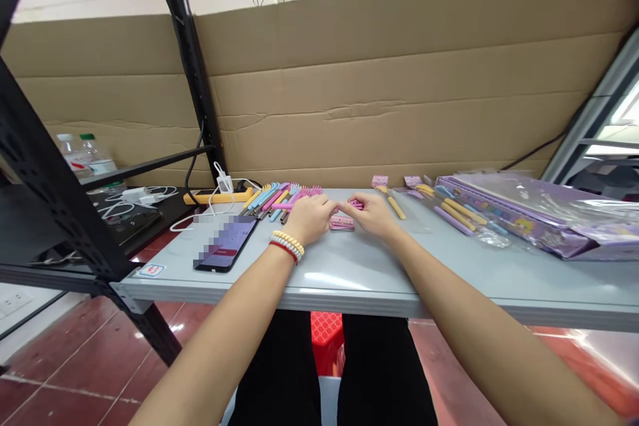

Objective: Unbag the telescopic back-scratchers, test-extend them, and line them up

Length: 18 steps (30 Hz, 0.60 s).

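Note:
My left hand (310,218), with beaded bracelets at the wrist, is closed over the table, its fingers bent. What it holds, if anything, is hidden. A pink stick (283,207) shows just beside it. Thumb to thumb with it, my right hand (372,214) curls around a small pink printed card (356,204), partly covered by the fingers. Below and between both hands lies a small stack of pink cards (342,223). Left of my left hand is a pile of coloured sticks (269,198) with comb-like ends, in yellow, blue, pink and purple.
A phone (227,244) lies on the grey table (344,273) at left, near a yellow power strip (219,196) with white cables. To the right are a bagged yellow stick (396,206), more bagged sticks (456,211) and a purple box (529,213). A cardboard wall (379,106) stands behind.

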Motion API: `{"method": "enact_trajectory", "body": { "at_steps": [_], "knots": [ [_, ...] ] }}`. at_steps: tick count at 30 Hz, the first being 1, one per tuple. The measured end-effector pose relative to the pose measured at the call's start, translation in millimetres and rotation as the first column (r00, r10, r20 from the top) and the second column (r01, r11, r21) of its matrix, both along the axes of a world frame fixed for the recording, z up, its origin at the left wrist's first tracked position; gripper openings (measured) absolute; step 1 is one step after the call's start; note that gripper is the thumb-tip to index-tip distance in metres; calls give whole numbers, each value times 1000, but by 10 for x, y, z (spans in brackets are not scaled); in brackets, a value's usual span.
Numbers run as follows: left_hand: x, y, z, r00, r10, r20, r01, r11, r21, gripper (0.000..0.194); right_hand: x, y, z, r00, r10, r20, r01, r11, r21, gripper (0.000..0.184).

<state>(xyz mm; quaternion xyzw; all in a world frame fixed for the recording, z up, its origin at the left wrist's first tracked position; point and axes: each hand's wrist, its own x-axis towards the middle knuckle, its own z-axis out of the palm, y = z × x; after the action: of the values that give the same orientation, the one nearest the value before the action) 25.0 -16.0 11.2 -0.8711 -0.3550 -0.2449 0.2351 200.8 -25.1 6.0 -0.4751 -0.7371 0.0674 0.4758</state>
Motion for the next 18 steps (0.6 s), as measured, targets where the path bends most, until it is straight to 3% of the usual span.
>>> {"method": "enact_trajectory", "body": {
  "at_steps": [6, 12, 18],
  "knots": [
    [-61, 54, 9, 999, -37, 17, 38, 999, -13, 27, 31, -59, 106, 995, 76, -64, -81, 994, -80, 55],
    [-204, 167, 6, 992, -13, 129, 15, 1000, -17, 20, 158, -71, 126, 959, 93, -268, -136, 980, -147, 48],
    [-344, 229, 12, 978, 67, 199, -60, 997, -40, 20, 320, 38, 96, 796, 112, -595, -268, 946, -181, 46]
  ]
}}
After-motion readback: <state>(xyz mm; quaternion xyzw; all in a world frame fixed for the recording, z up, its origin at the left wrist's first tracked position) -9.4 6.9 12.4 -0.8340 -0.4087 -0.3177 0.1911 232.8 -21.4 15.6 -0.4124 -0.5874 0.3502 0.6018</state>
